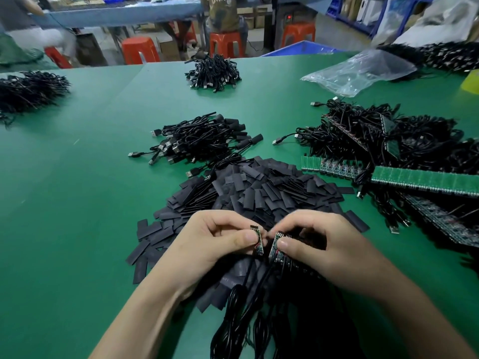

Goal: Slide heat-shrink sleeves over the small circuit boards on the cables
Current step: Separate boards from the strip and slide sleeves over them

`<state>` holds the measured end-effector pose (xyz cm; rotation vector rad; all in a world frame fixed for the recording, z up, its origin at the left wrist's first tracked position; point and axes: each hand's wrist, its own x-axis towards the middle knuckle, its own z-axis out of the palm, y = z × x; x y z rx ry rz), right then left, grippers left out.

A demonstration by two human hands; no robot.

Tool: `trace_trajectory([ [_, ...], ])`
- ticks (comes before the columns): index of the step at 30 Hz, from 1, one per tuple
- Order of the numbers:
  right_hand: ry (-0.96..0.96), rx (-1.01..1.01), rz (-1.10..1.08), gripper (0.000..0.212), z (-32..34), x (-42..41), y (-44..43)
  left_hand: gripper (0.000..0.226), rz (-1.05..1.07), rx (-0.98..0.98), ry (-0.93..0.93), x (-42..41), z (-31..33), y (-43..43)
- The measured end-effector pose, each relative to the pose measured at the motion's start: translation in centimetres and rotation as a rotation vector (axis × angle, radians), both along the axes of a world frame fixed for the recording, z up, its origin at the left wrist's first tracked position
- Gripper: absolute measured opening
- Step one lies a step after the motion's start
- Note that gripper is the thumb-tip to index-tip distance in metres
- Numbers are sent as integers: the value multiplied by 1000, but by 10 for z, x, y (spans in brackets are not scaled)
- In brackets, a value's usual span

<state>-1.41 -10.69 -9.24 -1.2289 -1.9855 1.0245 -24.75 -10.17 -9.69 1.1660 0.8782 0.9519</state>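
While my left hand (220,240) pinches one small circuit board (258,242) between thumb and fingers, my right hand (318,244) pinches several more boards (276,248) just beside it, their cables (241,307) trailing toward the table's near edge. Sleeves (259,187) lie heaped just beyond my knuckles; bare green table (77,203) opens leftward.

Matt black sleeves (259,193), glossy clear plastic bag (360,71), smooth green table (77,203), perhaps rubber-coated cables (202,141)
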Motion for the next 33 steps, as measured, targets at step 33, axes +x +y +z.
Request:
trace_trajectory([
  [33, 957, -516, -76, 36, 16, 3, -1, 21, 587, 732, 773, 14, -31, 9],
])
